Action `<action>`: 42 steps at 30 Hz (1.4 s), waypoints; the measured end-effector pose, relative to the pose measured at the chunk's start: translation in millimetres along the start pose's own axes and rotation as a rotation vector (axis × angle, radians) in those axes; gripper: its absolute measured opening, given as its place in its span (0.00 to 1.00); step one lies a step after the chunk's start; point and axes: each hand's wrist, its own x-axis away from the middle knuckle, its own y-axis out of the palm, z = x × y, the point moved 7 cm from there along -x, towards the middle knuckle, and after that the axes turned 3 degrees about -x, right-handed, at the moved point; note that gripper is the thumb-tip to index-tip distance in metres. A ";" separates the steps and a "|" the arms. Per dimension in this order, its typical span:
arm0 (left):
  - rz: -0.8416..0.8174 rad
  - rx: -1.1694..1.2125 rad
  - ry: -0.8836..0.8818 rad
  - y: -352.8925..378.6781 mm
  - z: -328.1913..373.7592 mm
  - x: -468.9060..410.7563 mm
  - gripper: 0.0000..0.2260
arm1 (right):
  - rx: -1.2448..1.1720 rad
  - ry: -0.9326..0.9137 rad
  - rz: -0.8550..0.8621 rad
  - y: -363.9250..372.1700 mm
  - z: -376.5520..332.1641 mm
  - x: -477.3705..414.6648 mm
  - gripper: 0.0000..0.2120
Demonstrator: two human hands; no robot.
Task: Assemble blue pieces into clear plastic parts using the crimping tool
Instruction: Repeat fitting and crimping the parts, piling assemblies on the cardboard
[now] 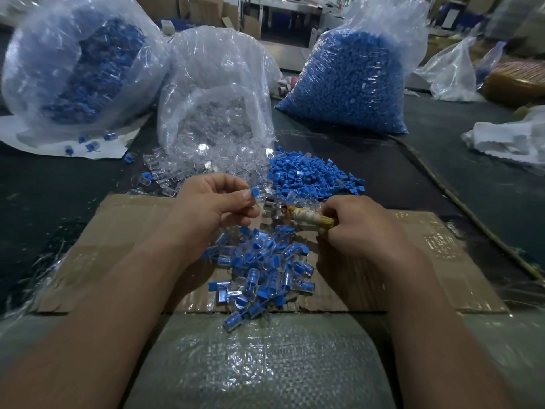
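Left hand (212,203), blue piece (255,192) in pinch

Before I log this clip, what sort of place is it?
Probably a small assembly workshop: a big bag of blue pieces, a bag of clear parts, and a heap of joined pieces on cardboard.

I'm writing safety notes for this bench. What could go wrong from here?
1. The left hand pinches a small blue-capped part right beside the head of the crimping tool gripped by the right hand; fingertips might get nipped.
2. The finished pile spills past the near edge of the cardboard, so pieces may slide off and get lost.
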 end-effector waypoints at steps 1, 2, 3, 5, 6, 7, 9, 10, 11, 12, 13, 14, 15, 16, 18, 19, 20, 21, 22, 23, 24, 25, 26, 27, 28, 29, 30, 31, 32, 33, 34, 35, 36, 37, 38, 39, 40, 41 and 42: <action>0.003 0.003 0.000 -0.1 0.0 -0.2 0.02 | -0.010 0.001 -0.004 -0.4 1.7 0.2 0.08; 0.005 0.003 0.002 -0.2 -0.1 -0.5 0.02 | -0.020 0.002 -0.003 -1.5 3.5 0.0 0.08; 0.006 0.000 0.006 -0.1 -0.1 -0.6 0.03 | -0.031 0.004 0.001 -3.2 5.2 -0.2 0.08; 0.008 -0.007 0.018 0.0 0.0 -0.9 0.03 | -0.068 0.005 0.022 -6.3 7.2 -0.7 0.08; 0.011 -0.012 0.025 -0.3 0.2 -1.2 0.03 | -0.091 -0.006 0.044 -7.6 6.7 -0.9 0.08; 0.017 -0.019 0.036 -0.7 0.6 -1.4 0.04 | -0.115 -0.028 0.077 -8.9 4.9 -1.2 0.07; 0.035 -0.039 0.069 -1.6 2.1 -1.8 0.05 | -0.179 -0.089 0.161 -12.0 -1.5 -0.4 0.07; 0.045 -0.054 0.092 -1.8 3.0 -1.7 0.05 | -0.215 -0.121 0.197 -13.0 -5.6 0.1 0.08; 0.053 -0.072 0.117 -1.9 4.5 -1.0 0.06 | -0.243 -0.148 0.221 -13.3 -9.7 0.6 0.09; 0.059 -0.095 0.147 -1.6 6.2 0.0 0.07 | -0.257 -0.169 0.233 -12.4 -13.3 0.5 0.10; 0.062 -0.121 0.180 -1.1 8.3 1.2 0.08 | -0.255 -0.180 0.236 -10.9 -15.9 0.2 0.12; 0.067 -0.147 0.211 -0.6 10.4 2.3 0.08 | -0.244 -0.182 0.231 -9.2 -17.3 -0.3 0.14; 0.073 -0.167 0.238 -0.3 12.2 3.2 0.08 | -0.232 -0.179 0.225 -7.8 -17.8 -0.9 0.15; 0.081 -0.179 0.258 -0.3 13.8 4.0 0.08 | -0.225 -0.177 0.220 -6.8 -17.7 -1.4 0.16; 0.101 -0.185 0.285 -1.6 16.3 4.8 0.08 | -0.225 -0.181 0.219 -6.4 -17.8 -1.7 0.16; 0.110 -0.184 0.294 -2.3 17.3 4.9 0.08 | -0.231 -0.183 0.220 -6.5 -18.1 -1.8 0.16; 0.115 -0.185 0.302 -2.5 18.1 5.1 0.08 | -0.238 -0.186 0.220 -6.7 -18.4 -1.7 0.16; 0.117 -0.186 0.307 -2.5 18.9 5.3 0.09 | -0.244 -0.191 0.221 -6.7 -19.1 -1.4 0.15; 0.119 -0.186 0.311 -2.4 19.1 5.6 0.09 | -0.249 -0.197 0.220 -6.6 -19.8 -1.1 0.15; 0.119 -0.188 0.316 -2.1 19.5 5.8 0.09 | -0.251 -0.205 0.218 -6.6 -20.8 -0.7 0.14; 0.120 -0.191 0.321 -1.8 20.1 6.2 0.09 | -0.252 -0.214 0.214 -6.3 -22.0 -0.4 0.14; 0.121 -0.194 0.327 -1.7 20.6 6.5 0.08 | -0.249 -0.223 0.207 -5.8 -23.3 -0.1 0.13; 0.123 -0.196 0.332 -1.7 21.2 6.8 0.08 | -0.245 -0.230 0.197 -5.0 -24.3 0.0 0.13; 0.126 -0.197 0.336 -1.9 21.7 7.1 0.08 | -0.243 -0.235 0.187 -4.1 -25.0 -0.1 0.13; 0.127 -0.200 0.340 -2.0 22.1 7.3 0.08 | -0.244 -0.238 0.180 -3.6 -25.4 -0.4 0.13; 0.128 -0.204 0.343 -2.0 22.5 7.6 0.08 | -0.247 -0.241 0.174 -3.3 -25.9 -0.4 0.13; 0.128 -0.207 0.344 -1.8 22.8 7.7 0.08 | -0.251 -0.244 0.170 -3.0 -26.2 -0.3 0.12; 0.129 -0.209 0.345 -1.5 22.8 7.9 0.08 | -0.256 -0.246 0.166 -2.9 -26.4 -0.1 0.11; 0.130 -0.211 0.346 -1.2 23.0 8.1 0.08 | -0.259 -0.247 0.163 -2.6 -26.5 -0.1 0.11; 0.133 -0.213 0.348 -0.8 23.3 8.3 0.08 | -0.262 -0.247 0.158 -2.4 -26.8 -0.1 0.11; 0.135 -0.214 0.349 -0.5 23.4 8.6 0.08 | -0.265 -0.246 0.153 -1.7 -26.9 0.2 0.10; 0.139 -0.214 0.351 -0.2 23.7 8.9 0.08 | -0.267 -0.247 0.147 -1.0 -27.6 0.4 0.10; 0.142 -0.216 0.355 0.4 24.1 9.4 0.08 | -0.268 -0.249 0.141 -0.3 -28.3 0.7 0.09; 0.144 -0.221 0.360 1.0 24.6 10.2 0.09 | -0.267 -0.251 0.136 0.1 -29.0 1.2 0.08; 0.147 -0.228 0.365 1.7 25.1 10.9 0.09 | -0.265 -0.250 0.134 0.3 -29.7 1.5 0.08; 0.151 -0.236 0.371 2.3 25.5 11.6 0.09 | -0.263 -0.247 0.134 0.2 -30.1 2.1 0.07; 0.154 -0.242 0.377 2.7 25.8 12.3 0.09 | -0.261 -0.241 0.136 -0.2 -30.5 2.5 0.08; 0.156 -0.248 0.382 3.2 26.2 13.0 0.09 | -0.259 -0.236 0.141 -0.8 -30.8 3.1 0.08; 0.158 -0.254 0.386 3.5 26.7 13.6 0.09 | -0.258 -0.232 0.146 -1.5 -31.2 3.8 0.08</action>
